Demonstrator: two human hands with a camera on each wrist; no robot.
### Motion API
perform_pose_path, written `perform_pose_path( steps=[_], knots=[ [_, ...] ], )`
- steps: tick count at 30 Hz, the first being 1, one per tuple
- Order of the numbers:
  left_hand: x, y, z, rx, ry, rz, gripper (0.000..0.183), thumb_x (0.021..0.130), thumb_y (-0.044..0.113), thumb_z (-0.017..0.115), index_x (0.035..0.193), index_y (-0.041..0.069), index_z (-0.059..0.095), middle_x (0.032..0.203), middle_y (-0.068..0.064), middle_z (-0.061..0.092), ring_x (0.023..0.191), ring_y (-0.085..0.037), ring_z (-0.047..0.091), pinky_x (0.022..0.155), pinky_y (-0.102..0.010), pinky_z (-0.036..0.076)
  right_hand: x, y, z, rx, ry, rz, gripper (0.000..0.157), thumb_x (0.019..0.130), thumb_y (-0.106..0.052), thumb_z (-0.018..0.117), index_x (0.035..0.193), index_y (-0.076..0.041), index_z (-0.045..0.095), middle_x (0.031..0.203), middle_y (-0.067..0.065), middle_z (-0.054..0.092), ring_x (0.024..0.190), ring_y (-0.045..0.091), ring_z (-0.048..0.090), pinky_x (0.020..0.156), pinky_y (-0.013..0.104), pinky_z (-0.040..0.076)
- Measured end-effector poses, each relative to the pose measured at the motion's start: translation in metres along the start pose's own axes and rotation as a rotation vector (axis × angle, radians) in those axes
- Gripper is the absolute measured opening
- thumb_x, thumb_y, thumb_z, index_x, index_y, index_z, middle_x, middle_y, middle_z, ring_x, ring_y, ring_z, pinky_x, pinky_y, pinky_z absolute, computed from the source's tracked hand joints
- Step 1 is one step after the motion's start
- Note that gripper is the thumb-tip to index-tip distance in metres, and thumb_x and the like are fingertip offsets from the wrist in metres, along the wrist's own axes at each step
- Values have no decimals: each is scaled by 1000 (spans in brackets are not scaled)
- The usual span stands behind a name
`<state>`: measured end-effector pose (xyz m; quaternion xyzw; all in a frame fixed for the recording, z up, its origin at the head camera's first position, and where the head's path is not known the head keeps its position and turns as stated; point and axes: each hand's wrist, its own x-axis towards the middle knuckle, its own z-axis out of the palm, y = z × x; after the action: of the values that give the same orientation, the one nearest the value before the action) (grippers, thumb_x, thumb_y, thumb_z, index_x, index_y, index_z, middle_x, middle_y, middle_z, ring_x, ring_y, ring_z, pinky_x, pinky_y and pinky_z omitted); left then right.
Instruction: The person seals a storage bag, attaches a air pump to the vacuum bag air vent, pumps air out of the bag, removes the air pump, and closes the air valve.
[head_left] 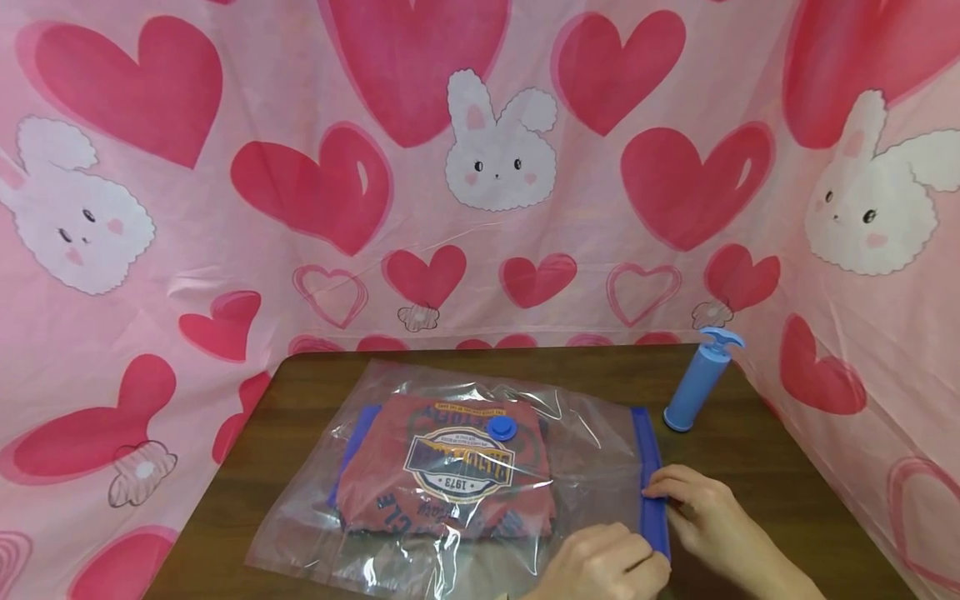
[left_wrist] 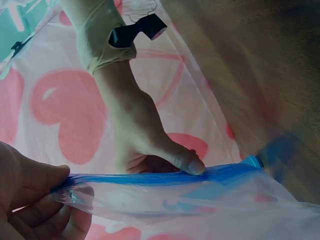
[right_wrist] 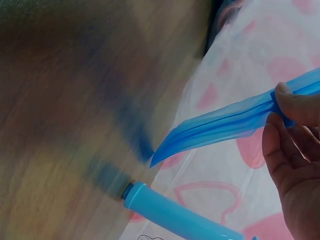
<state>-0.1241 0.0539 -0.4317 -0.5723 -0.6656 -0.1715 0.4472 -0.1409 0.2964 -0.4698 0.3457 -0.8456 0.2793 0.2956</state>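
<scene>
A clear plastic vacuum storage bag (head_left: 592, 500) lies flat, with a folded red garment (head_left: 375, 475) inside bearing a printed badge. On its top is a round blue valve (head_left: 502, 428). Along its right end runs a blue zip strip (head_left: 649, 450). My left hand (head_left: 600, 562) pinches the strip's near corner between thumb and fingers, as the left wrist view shows closely. Farther up the strip, my right hand (head_left: 705, 508) pinches a small dark blue slider (right_wrist: 282, 110) on it. Beyond that hand the strip's far part (right_wrist: 215, 122) extends free.
A blue hand pump (head_left: 697, 387) with a T-shaped handle stands upright at the table's back right, beyond the strip. The brown wooden table (head_left: 795, 492) is enclosed by a pink heart-and-rabbit curtain (head_left: 585, 208) at the back and sides.
</scene>
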Motion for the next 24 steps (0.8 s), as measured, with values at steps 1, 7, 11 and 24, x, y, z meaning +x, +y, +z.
perform_pose_path(
  steps=[1, 7, 11, 24],
  knots=[
    [0, 0, 0, 2, -1, 1, 28, 101, 12, 57, 78, 24, 66, 76, 14, 53, 69, 5, 44, 67, -4, 25, 0, 1, 1, 0, 0, -2, 44, 64, 19, 71, 93, -13, 76, 99, 0, 73, 90, 12, 69, 78, 12, 52],
    [0, 0, 1, 9, -9, 15, 27, 101, 14, 57, 79, 25, 66, 78, 14, 54, 71, 5, 46, 67, -4, 29, -3, 6, 6, -1, 3, 0, 48, 61, 22, 76, 93, -14, 77, 99, -2, 73, 88, 13, 71, 78, 11, 52],
    [0, -1, 1, -1, 2, 20, 29, 103, 13, 55, 79, 25, 66, 79, 14, 55, 72, 5, 47, 68, -3, 30, -4, 11, 8, 6, 11, 8, 52, 58, 26, 80, 92, -14, 77, 97, 0, 73, 87, 15, 71, 78, 10, 52],
    [1, -2, -3, -33, 7, 3, 30, 105, 12, 52, 82, 23, 69, 81, 15, 56, 74, 5, 48, 71, -3, 31, -5, 19, 9, -4, -18, 53, 50, 62, 22, 80, 92, -19, 77, 97, -4, 73, 87, 11, 70, 76, 10, 51]
  ],
)
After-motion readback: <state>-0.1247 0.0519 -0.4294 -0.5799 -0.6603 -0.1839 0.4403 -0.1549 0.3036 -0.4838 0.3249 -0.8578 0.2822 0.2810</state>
